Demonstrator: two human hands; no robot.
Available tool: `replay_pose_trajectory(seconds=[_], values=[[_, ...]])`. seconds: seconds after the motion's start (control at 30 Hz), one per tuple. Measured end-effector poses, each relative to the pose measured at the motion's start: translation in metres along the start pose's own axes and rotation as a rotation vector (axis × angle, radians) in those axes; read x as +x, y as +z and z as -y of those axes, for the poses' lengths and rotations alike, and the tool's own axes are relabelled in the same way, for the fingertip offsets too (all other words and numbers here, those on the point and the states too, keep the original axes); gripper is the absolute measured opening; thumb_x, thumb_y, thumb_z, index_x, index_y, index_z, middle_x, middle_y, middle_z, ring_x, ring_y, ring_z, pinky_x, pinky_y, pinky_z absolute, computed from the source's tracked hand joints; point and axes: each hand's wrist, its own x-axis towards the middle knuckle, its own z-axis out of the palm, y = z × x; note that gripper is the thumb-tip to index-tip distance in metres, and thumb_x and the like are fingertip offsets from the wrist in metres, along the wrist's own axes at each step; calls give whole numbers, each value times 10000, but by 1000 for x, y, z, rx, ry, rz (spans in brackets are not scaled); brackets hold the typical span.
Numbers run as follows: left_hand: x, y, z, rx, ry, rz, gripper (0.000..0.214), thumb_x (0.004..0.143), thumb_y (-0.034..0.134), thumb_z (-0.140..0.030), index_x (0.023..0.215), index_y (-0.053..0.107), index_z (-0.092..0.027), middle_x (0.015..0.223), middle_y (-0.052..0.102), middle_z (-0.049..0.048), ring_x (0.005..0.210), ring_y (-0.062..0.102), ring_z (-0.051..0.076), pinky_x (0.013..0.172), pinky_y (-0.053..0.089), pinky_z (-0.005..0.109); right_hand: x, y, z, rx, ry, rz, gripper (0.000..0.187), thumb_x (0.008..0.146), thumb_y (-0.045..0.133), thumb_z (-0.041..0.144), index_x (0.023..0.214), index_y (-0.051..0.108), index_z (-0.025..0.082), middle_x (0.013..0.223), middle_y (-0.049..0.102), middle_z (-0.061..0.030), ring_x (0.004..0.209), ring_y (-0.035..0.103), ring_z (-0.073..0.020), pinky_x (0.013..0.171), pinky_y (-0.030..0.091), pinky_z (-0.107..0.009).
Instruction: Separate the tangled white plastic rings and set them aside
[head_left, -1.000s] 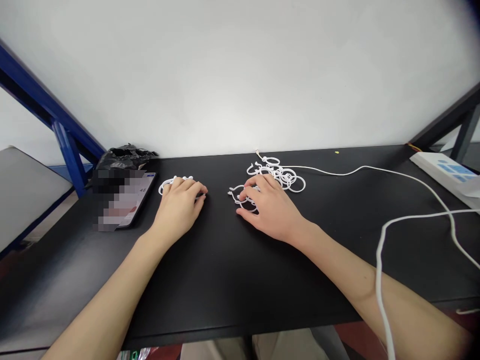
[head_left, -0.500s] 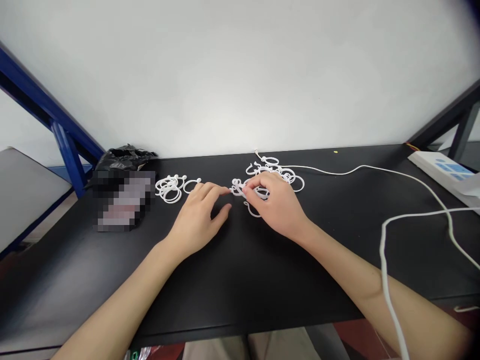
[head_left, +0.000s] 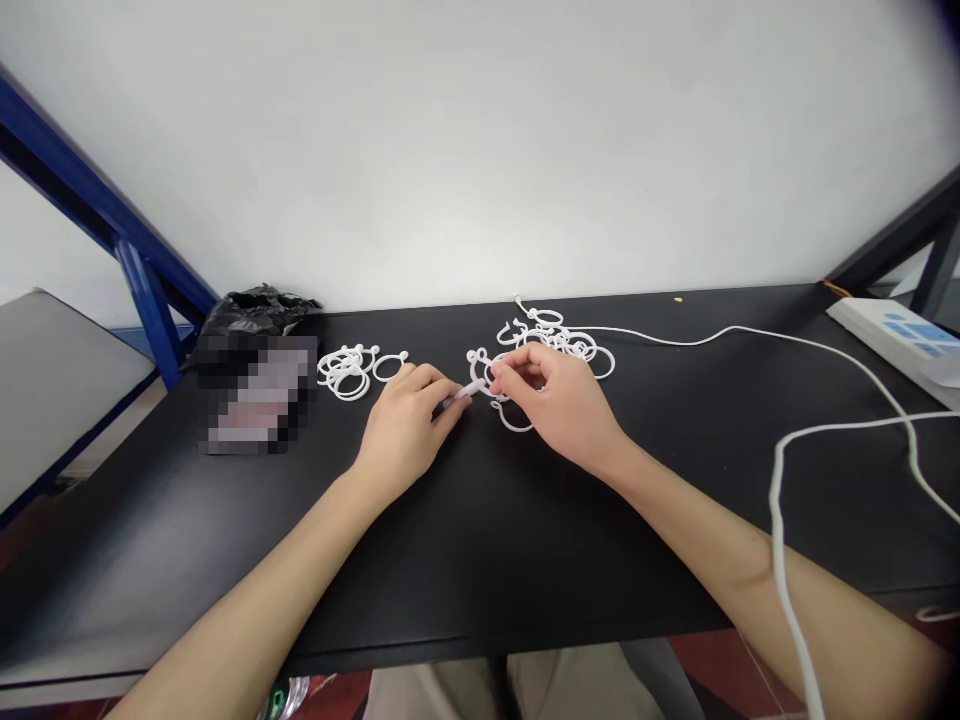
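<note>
My left hand [head_left: 409,428] pinches a thin white ring [head_left: 466,391] between thumb and fingertips, just above the black table. Close beside it, my right hand [head_left: 559,398] is closed, its thumb and index finger pinched at white ring pieces; its fingers partly hide what they grip. Around and behind the right hand lies a loose pile of white rings [head_left: 598,362], some open and several with small ball ends. One open ring [head_left: 514,428] rests just below the right fingertips. Left of my left hand lie a smaller group of closed white rings [head_left: 349,383] and a single ring [head_left: 387,378].
A black plastic bag [head_left: 251,312] and a blurred-out item [head_left: 255,400] sit at the left. A white cable [head_left: 675,346] crosses the table and loops over my right forearm. A white box [head_left: 892,330] lies at the right, below a wall [head_left: 480,150].
My left fingers, apart before, have closed on a white ring beside the right hand. The right hand stays pinched in nearly the same place. The view has shifted slightly.
</note>
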Motion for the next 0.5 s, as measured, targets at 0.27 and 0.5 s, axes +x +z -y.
replay_pose_trajectory(seconds=[0.27, 0.5], values=[[1, -5, 9, 8, -125, -65, 233, 938, 552, -355, 887, 717, -199, 859, 674, 46, 845, 575, 211, 775, 456, 346, -1, -1, -2, -16, 73, 71, 246, 884, 580, 400, 798, 672, 188, 694, 705, -6, 544, 629, -117, 555, 490, -260], [1, -4, 12, 17, -137, -66, 209, 923, 575, -354, 884, 728, -217, 848, 668, 44, 848, 567, 218, 783, 451, 361, -1, -4, -2, -40, 65, 49, 258, 883, 574, 376, 734, 662, 184, 652, 678, 3, 501, 592, -98, 524, 477, -241]])
